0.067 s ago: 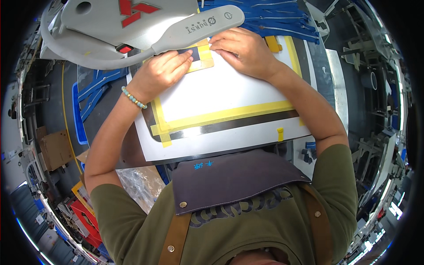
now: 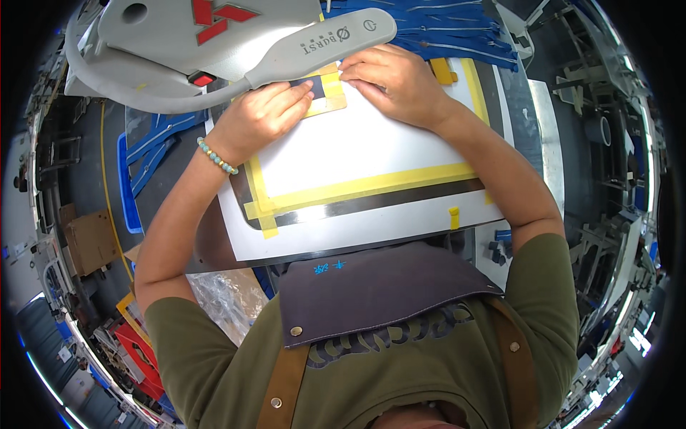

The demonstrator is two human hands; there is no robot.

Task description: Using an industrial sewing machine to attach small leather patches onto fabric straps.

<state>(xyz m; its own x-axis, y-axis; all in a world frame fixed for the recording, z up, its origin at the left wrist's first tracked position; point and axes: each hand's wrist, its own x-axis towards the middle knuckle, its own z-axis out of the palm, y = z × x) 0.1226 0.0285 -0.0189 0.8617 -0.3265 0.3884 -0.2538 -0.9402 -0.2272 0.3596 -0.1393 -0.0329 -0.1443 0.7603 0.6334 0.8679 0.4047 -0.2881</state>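
My left hand [image 2: 261, 121], with a beaded bracelet at the wrist, has its fingers bent and close together, pressing on a small dark flat piece [image 2: 317, 87]. That piece lies within a tan and yellow taped frame [image 2: 330, 104] on the white work surface [image 2: 357, 146]. Beside the frame's right edge, my right hand [image 2: 400, 84] brings its thumb and fingertips together. Whatever lies between them is too small to make out. A grey gooseneck lamp [image 2: 321, 44] crosses above both hands and covers part of the left fingertips.
The grey sewing machine body [image 2: 153, 43] stands at the upper left. Blue zippers [image 2: 450, 32] lie in a heap at the far side, and more zippers [image 2: 161, 139] hang by a blue bin [image 2: 128, 193]. Yellow tape [image 2: 371, 184] borders the work surface.
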